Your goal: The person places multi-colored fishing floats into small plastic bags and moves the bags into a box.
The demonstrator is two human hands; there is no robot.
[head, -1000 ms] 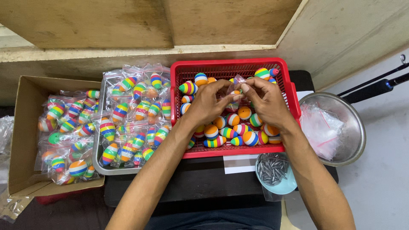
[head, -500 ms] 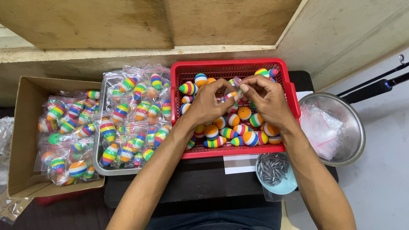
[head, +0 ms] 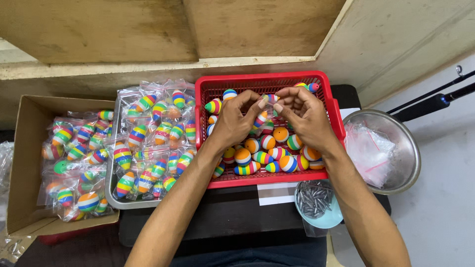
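Pale wooden boards back the dark table [head: 237, 217] I'm looking down on. Over the red basket [head: 207, 89] of striped floats, my left hand [head: 236, 121] and right hand [head: 303, 116] meet, fingertips pinched together on one small striped float [head: 271, 99] in a clear bag. Its long axis seems to run left to right between the hands; I cannot tell which end is the tip. Bagged floats fill the metal tray [head: 111, 190] and cardboard box [head: 24, 163] to the left.

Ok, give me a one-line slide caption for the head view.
Left hand and right hand pinch a striped float over a red basket of loose floats.
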